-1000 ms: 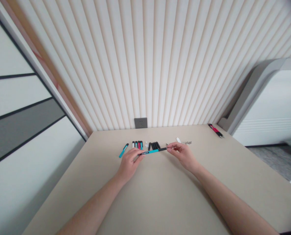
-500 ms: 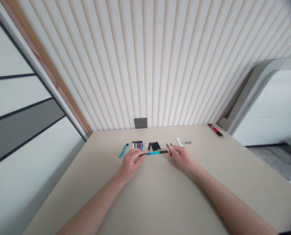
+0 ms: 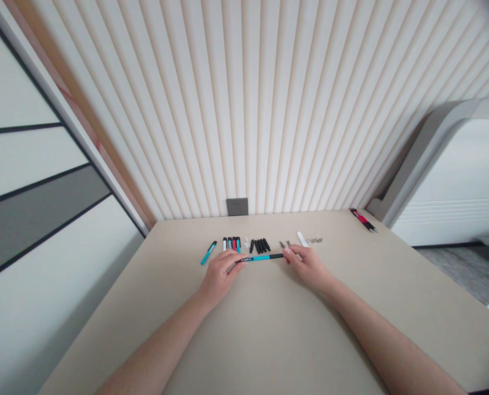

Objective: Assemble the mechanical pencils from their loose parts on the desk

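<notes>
A turquoise-and-black pen is held level above the table between both hands. My left hand pinches its dark end, covering part of it. The fingertips of my right hand are closed on the other end, past the black grip, and hide the tip. Behind the pen lie several black grips in a row. Left of them is a group of coloured pen barrels, with a single turquoise barrel slanted apart. Small metal parts sit just beyond my right fingers.
A white strip and small springs lie behind my right hand. Small clear pieces rest beside the black grips. Red-and-black pens lie at the table's far right corner. A fluted wall with a dark socket borders the back edge.
Both hands stay almost still on the pen. The metal tip that showed at my right fingers is now hidden by them. The view has shifted very slightly.
</notes>
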Available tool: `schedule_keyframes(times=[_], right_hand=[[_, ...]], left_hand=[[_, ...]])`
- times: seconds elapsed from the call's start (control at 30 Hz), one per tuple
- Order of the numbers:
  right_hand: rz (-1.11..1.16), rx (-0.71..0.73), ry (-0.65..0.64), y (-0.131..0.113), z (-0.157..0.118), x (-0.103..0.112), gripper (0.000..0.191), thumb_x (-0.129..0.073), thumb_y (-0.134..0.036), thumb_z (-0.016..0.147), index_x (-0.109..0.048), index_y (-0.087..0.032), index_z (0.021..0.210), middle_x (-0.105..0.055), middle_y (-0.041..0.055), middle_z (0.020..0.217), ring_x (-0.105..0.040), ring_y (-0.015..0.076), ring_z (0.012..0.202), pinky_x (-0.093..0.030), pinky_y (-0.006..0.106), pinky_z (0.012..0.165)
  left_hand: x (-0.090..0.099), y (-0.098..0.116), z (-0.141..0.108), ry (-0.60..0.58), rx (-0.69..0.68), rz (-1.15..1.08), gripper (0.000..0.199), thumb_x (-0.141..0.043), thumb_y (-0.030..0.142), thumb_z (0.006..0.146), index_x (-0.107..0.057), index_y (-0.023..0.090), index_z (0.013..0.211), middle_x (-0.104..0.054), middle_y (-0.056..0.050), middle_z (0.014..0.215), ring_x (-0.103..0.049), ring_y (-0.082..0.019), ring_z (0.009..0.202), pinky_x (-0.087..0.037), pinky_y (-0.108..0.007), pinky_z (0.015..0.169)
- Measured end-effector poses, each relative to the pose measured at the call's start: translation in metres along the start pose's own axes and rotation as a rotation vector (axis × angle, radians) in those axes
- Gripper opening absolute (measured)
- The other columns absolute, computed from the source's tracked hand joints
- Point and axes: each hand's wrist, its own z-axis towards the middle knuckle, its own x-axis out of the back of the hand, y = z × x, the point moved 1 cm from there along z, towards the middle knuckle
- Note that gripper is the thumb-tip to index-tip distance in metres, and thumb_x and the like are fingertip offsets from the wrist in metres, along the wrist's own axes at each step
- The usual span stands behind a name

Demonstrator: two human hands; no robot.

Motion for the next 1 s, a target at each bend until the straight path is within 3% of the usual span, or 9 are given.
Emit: schedule_keyframes(times=[0.1, 0.27, 0.53, 0.7, 0.9, 1.0], right_hand=[[-0.011, -0.007, 0.007, 0.002, 0.000, -0.001, 0.048, -0.037, -0.050, 0.095, -0.061, -0.020, 0.068, -0.060, 0.0008, 0.066, -0.053, 0.0158, 0.064, -0.043, 0.031, 0.065], [0.001, 0.109, 0.048, 0.003, 0.002, 0.001, 0.026, -0.053, -0.045, 0.088, -0.065, -0.023, 0.094, -0.066, 0.0040, 0.087, -0.058, 0.0195, 0.081, -0.046, 0.035, 0.077], [-0.050, 0.153, -0.124, -0.002, -0.002, 0.002, 0.029, -0.046, -0.041, 0.093, -0.065, -0.022, 0.082, -0.063, 0.0031, 0.076, -0.058, 0.0183, 0.073, -0.045, 0.032, 0.069], [-0.053, 0.127, -0.045, 0.001, -0.001, 0.003, 0.027, -0.049, -0.043, 0.091, -0.065, -0.025, 0.103, -0.066, 0.0050, 0.087, -0.059, 0.0204, 0.081, -0.047, 0.030, 0.063], [-0.085, 0.190, -0.016, 0.004, 0.001, 0.003, 0.023, -0.051, -0.039, 0.091, -0.067, -0.025, 0.098, -0.064, 0.0057, 0.085, -0.059, 0.0204, 0.081, -0.049, 0.033, 0.070], [-0.073, 0.163, 0.007, 0.004, 0.001, 0.004, 0.023, -0.050, -0.039, 0.092, -0.067, -0.024, 0.098, -0.065, 0.0063, 0.086, -0.059, 0.0206, 0.081, -0.049, 0.032, 0.065]], left_hand=[[0.000, 0.000, 0.000, 0.017, 0.010, 0.001, 0.016, -0.056, 0.027, 0.091, -0.069, 0.020, 0.097, -0.067, -0.005, 0.086, -0.063, -0.017, 0.082, -0.052, -0.029, 0.076], [-0.001, -0.005, -0.001, 0.030, 0.050, 0.007, 0.015, -0.055, 0.028, 0.091, -0.068, 0.020, 0.096, -0.066, -0.004, 0.086, -0.062, -0.017, 0.082, -0.051, -0.031, 0.077], [-0.001, -0.012, -0.001, 0.029, 0.046, 0.019, 0.015, -0.056, 0.026, 0.091, -0.068, 0.020, 0.098, -0.067, -0.005, 0.089, -0.062, -0.017, 0.084, -0.051, -0.031, 0.077], [0.000, -0.008, 0.000, 0.024, 0.040, 0.011, 0.014, -0.057, 0.027, 0.090, -0.068, 0.021, 0.096, -0.067, -0.004, 0.086, -0.063, -0.017, 0.082, -0.051, -0.031, 0.076], [-0.001, -0.007, -0.001, 0.020, 0.055, 0.022, 0.014, -0.059, 0.025, 0.088, -0.067, 0.021, 0.098, -0.069, -0.004, 0.090, -0.064, -0.018, 0.085, -0.052, -0.032, 0.080], [-0.002, -0.008, -0.001, 0.045, 0.087, 0.022, 0.018, -0.060, 0.024, 0.088, -0.065, 0.021, 0.105, -0.070, -0.005, 0.095, -0.065, -0.018, 0.086, -0.052, -0.032, 0.080]])
